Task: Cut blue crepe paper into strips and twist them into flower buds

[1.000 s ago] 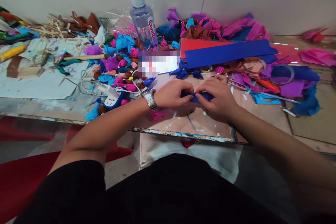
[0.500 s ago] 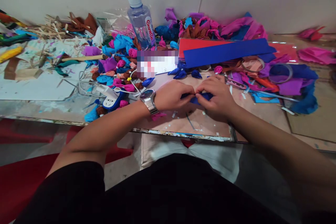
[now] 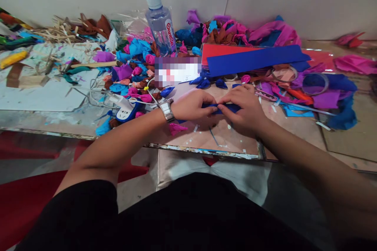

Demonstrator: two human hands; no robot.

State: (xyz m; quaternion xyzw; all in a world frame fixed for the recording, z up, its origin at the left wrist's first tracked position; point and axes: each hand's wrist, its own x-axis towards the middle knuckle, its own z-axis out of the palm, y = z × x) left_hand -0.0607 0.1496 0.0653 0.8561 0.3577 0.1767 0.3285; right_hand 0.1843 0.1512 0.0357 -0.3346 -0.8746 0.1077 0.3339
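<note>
Blue paper [image 3: 234,108] pinched, both hands [image 3: 193,106] [image 3: 246,106] (nr closed).

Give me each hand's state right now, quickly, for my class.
Left hand: closed, pinching a blue piece between thumb and fingers.
Right hand: closed, pinching the same blue piece.

Matt held paper [image 3: 234,108], glossy clear plastic bottle [image 3: 160,29], shiny metal watch [image 3: 167,110].

Left hand [image 3: 194,105] and right hand [image 3: 245,106]: blue paper [image 3: 232,108]. By left hand: silver watch [image 3: 167,110]. Beyond hands: clear bottle [image 3: 156,19], white cap [image 3: 153,0], red lettering; blue strip [image 3: 256,59] over red sheet [image 3: 219,49]. Left of hands: blue-white socket [image 3: 126,114], white board [image 3: 44,98]. Right of hands: purple scrap [image 3: 325,100]. Under hands: tan table [image 3: 232,137], white-flecked.
</note>
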